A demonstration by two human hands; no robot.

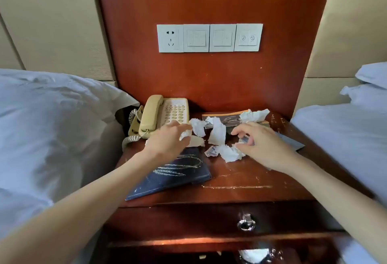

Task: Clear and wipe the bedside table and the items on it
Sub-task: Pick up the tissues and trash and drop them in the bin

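Scuffed bedside table (240, 178): left hand (167, 141) grips crumpled tissue (185, 134), right hand (259, 146) seemingly pinches wrapper (247, 139).

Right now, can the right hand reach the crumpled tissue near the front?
Probably yes: the right hand is just beside the front crumpled tissue, and nothing lies between them.

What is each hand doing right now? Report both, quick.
Left hand: fingers curled round a crumpled tissue.
Right hand: fingers pinch a small flat item; what it is cannot be told.
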